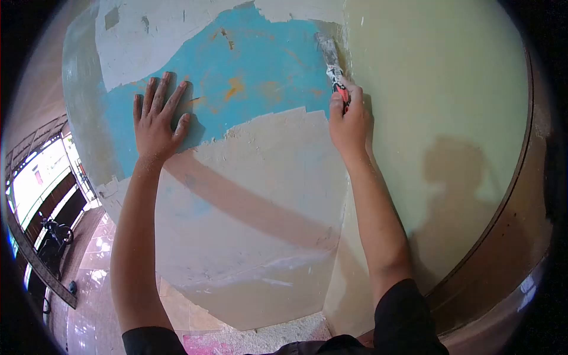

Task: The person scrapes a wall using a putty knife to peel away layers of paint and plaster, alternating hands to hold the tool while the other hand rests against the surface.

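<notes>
My left hand [157, 121] lies flat with spread fingers on the blue patch [254, 77] of the wall, near its left side. My right hand [349, 121] is closed round the red and black handle of a paint scraper [329, 50]. The scraper's whitish, smeared blade points up and touches or nearly touches the wall at the upper right of the blue patch, close to the corner. Pale, ragged-edged coating [266, 160] borders the blue below, and more pale coating [151, 35] lies above it. Dust marks the fingers of both hands.
A light green wall [438, 77] meets the patched wall at the right corner and carries my shadow. White debris [266, 340] lies at the wall's foot. To the left are a shiny tiled floor [89, 296], a motorcycle [56, 234] and a bright opening.
</notes>
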A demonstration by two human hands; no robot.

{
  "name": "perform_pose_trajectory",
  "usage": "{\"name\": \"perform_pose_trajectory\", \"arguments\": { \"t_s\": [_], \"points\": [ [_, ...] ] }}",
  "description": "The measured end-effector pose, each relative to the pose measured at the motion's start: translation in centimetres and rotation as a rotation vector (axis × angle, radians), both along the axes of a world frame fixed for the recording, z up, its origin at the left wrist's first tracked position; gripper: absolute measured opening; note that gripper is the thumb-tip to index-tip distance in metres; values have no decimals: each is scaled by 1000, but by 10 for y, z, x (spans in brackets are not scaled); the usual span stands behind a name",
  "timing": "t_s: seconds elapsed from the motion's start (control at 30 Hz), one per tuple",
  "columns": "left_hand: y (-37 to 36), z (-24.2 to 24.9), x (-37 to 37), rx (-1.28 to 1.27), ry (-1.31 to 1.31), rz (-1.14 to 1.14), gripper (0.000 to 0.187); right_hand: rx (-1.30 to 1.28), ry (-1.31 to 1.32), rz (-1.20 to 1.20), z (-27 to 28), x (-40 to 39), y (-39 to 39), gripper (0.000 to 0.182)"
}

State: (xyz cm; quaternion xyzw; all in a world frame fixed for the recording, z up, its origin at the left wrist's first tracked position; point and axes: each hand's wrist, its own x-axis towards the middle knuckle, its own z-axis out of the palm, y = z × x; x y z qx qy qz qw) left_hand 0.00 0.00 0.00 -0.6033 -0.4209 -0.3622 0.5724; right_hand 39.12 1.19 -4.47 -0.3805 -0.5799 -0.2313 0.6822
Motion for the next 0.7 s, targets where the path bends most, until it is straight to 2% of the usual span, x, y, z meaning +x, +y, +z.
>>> {"name": "perform_pose_trajectory", "arguments": {
  "t_s": [0.07,0.1,0.13,0.23,0.3,0.4,0.47,0.63,0.7],
  "points": [
    [1,-1,-1,3,-13,5,66,191,104,26,13,-5,2,37],
    [5,45,-3,77,73,2,66,267,189,19,39,-11,5,37],
    [2,27,-3,39,63,-14,67,215,202,15,42,-9,-1,35],
    [0,21,-3,25,50,-15,67,138,220,41,48,-10,2,32],
    [-2,15,-1,3,36,-2,67,9,229,59,22,-14,3,31],
    [-5,9,1,-36,16,42,61,63,221,52,-32,-18,14,32],
    [-3,7,1,-16,17,50,61,101,216,75,-45,-24,8,33],
    [-4,2,3,-22,2,42,62,-23,136,270,-14,-37,-21,31],
    [-4,1,3,-20,-1,44,62,68,84,262,2,-47,-21,31]
  ]
}}
